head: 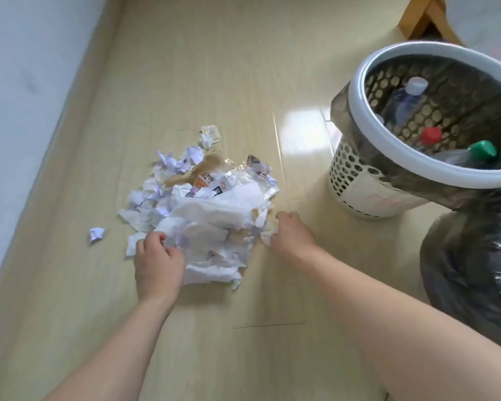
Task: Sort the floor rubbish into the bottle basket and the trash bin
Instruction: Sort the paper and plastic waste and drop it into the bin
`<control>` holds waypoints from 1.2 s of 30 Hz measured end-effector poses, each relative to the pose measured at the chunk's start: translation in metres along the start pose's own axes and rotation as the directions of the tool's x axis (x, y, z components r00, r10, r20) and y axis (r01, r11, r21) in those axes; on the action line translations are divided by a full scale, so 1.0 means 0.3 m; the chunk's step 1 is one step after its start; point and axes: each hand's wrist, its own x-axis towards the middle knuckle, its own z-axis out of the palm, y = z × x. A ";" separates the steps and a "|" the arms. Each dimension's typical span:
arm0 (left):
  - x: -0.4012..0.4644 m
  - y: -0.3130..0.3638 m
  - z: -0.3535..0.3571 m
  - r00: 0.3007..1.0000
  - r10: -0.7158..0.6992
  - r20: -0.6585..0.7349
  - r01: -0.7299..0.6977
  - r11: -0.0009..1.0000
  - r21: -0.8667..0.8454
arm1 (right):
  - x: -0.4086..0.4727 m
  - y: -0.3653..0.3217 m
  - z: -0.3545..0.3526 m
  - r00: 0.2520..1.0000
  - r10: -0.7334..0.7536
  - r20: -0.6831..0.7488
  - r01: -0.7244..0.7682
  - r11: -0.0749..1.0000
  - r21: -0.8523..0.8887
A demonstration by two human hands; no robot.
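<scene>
A pile of rubbish (209,204) lies on the floor: white tissues, torn paper scraps and clear plastic wrappers. My left hand (156,264) grips tissue at the pile's near left edge. My right hand (289,235) pinches a small crumpled tissue at the pile's right edge. The white perforated bottle basket (359,180) stands to the right and holds plastic bottles with white, red and green caps (482,150). The trash bin, lined with a grey bag (469,270), sits at the near right, partly cut off by the frame.
One loose paper scrap (96,234) lies left of the pile. A white wall runs along the left side. A wooden furniture leg (425,18) stands at the back right. Bare wooden floor surrounds the pile.
</scene>
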 end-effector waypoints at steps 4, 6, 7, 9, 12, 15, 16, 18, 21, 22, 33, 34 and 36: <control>0.105 -0.184 -0.018 0.990 -0.132 -0.041 0.135 0.987 0.089 | 0.075 -0.019 0.116 0.988 0.113 -0.104 -0.119 0.992 -0.051; 0.146 -0.246 -0.011 0.991 -0.133 -0.023 0.135 0.982 0.135 | 0.081 -0.014 0.147 0.978 0.136 -0.158 -0.138 0.990 0.000; 0.166 -0.266 -0.003 0.992 -0.130 0.000 0.128 0.979 0.160 | 0.077 -0.012 0.162 0.977 0.138 -0.164 -0.137 0.990 0.015; 0.200 -0.285 0.020 0.989 -0.133 0.060 0.117 0.971 0.210 | 0.052 -0.009 0.190 0.980 0.132 -0.151 -0.131 0.991 0.016; 0.197 -0.302 0.053 0.994 -0.098 0.040 0.083 0.956 0.281 | -0.013 -0.008 0.231 0.984 0.142 -0.111 -0.139 0.990 0.041; 0.129 -0.312 0.072 0.991 -0.128 0.024 0.117 0.954 0.277 | -0.071 -0.020 0.272 0.990 0.136 0.024 -0.138 0.987 0.083; 0.094 -0.312 0.074 0.989 -0.138 0.055 0.118 0.956 0.267 | -0.086 -0.026 0.279 0.989 0.123 0.081 -0.131 0.987 0.092; 0.004 -0.295 0.067 0.970 -0.163 0.181 0.111 0.957 0.267 | -0.124 -0.031 0.265 0.983 0.091 0.159 -0.110 0.987 0.115; -0.165 -0.201 0.024 0.914 -0.155 0.375 0.085 0.977 0.197 | -0.219 -0.007 0.143 0.986 0.059 0.159 -0.088 0.979 0.181; -0.213 -0.159 0.012 0.905 -0.132 0.405 0.071 0.984 0.162 | -0.245 0.006 0.095 0.988 0.049 0.144 -0.076 0.978 0.193; -0.438 0.522 -0.037 0.803 0.250 0.542 -0.173 0.966 -0.189 | -0.544 0.304 -0.535 0.999 0.044 0.013 -0.046 0.921 0.388; -0.448 0.593 -0.035 0.788 0.290 0.543 -0.191 0.954 -0.232 | -0.563 0.354 -0.603 0.997 0.072 -0.021 -0.059 0.922 0.383; -0.476 0.736 -0.026 0.749 0.374 0.547 -0.219 0.919 -0.329 | -0.600 0.465 -0.735 0.980 0.153 -0.129 -0.086 0.906 0.415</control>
